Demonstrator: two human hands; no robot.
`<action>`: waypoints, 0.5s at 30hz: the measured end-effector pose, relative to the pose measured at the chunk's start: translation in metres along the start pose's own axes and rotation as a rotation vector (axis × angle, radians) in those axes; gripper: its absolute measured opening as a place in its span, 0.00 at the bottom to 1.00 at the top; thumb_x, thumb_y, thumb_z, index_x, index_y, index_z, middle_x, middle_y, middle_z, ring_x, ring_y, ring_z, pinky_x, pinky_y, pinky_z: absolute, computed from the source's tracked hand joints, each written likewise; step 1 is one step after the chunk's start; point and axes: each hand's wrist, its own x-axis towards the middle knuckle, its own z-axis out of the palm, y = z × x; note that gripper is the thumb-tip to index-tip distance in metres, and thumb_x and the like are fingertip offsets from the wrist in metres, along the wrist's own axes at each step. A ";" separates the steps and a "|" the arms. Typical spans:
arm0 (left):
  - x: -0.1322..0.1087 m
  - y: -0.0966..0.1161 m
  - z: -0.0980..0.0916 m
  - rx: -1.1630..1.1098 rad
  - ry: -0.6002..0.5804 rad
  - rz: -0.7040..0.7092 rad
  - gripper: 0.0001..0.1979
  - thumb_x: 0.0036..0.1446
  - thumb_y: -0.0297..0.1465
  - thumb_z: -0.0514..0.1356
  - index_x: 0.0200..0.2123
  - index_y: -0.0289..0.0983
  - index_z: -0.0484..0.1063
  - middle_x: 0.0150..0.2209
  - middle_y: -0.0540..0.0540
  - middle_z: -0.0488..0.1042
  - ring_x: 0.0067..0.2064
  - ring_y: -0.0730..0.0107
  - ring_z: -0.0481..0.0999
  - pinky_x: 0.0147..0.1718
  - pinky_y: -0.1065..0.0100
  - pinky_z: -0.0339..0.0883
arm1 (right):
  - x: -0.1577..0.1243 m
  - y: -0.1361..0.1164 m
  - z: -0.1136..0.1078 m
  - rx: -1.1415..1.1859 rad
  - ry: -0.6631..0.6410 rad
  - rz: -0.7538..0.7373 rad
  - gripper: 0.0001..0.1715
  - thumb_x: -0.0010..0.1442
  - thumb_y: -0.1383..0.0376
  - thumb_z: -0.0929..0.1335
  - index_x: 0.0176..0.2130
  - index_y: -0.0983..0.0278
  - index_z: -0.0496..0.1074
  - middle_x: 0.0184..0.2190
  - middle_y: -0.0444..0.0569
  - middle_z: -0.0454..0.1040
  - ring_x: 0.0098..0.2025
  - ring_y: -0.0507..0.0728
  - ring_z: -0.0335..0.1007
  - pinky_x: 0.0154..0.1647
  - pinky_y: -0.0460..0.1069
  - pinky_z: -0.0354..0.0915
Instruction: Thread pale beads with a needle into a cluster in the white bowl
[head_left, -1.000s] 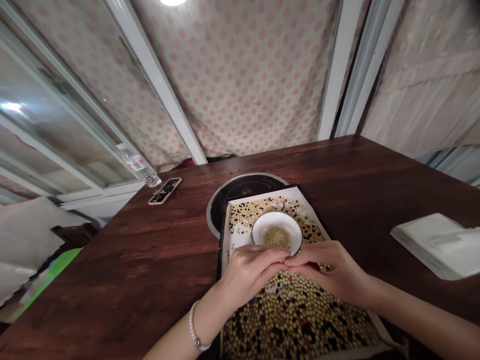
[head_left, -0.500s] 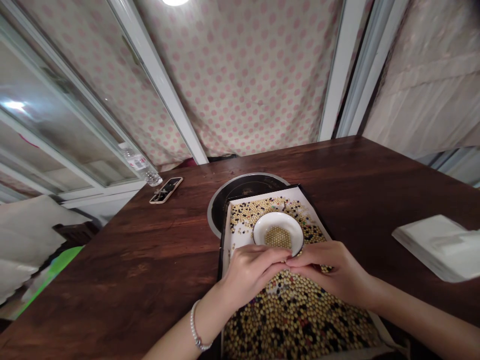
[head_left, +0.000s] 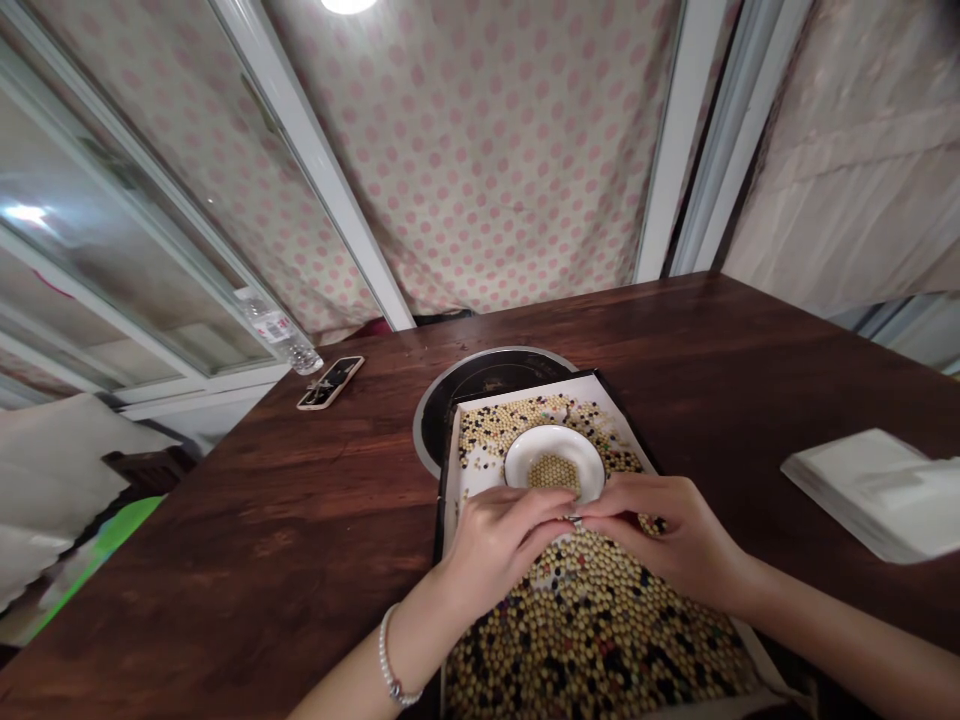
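Observation:
My left hand and my right hand meet fingertip to fingertip at the near edge of a white bowl with a dark rim. Thumb and fingers of each are pinched together. A tiny dark, shiny bit shows between the fingertips, too small to name. Tan beads lie in the bottom of the bowl. Around it, a shallow white-lined box with dark outer edges holds a thick spread of tan and black beads, with a few coloured ones among them. My left wrist wears a beaded bracelet.
The box partly overlaps a round black plate set in the dark wooden table. At the far left are a phone and a clear bottle. A white packet, seemingly tissues, lies to the right.
My fingertips have parted slightly at the bowl's near edge, and the tiny dark bit now shows between them. The right hand's knuckles are a little higher. The bowl and box stay put.

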 end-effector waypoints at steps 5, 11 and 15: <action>-0.001 -0.003 0.001 -0.090 -0.016 -0.172 0.15 0.59 0.30 0.58 0.50 0.40 0.63 0.39 0.51 0.79 0.40 0.70 0.79 0.37 0.69 0.76 | 0.001 -0.001 -0.002 -0.033 0.061 0.127 0.05 0.56 0.66 0.67 0.32 0.63 0.75 0.24 0.44 0.74 0.25 0.50 0.67 0.25 0.46 0.61; -0.003 -0.007 0.004 -0.175 -0.060 -0.301 0.17 0.59 0.30 0.56 0.52 0.41 0.60 0.42 0.48 0.78 0.44 0.66 0.77 0.41 0.66 0.76 | 0.002 -0.001 -0.002 -0.047 0.106 0.202 0.06 0.56 0.64 0.67 0.28 0.62 0.74 0.23 0.44 0.73 0.26 0.51 0.66 0.25 0.47 0.61; -0.003 -0.007 0.004 -0.159 -0.056 -0.331 0.20 0.60 0.29 0.54 0.55 0.41 0.57 0.43 0.47 0.77 0.46 0.63 0.77 0.45 0.60 0.74 | 0.000 0.000 -0.003 -0.048 0.116 0.232 0.07 0.56 0.63 0.67 0.29 0.62 0.74 0.25 0.45 0.74 0.27 0.52 0.67 0.26 0.47 0.61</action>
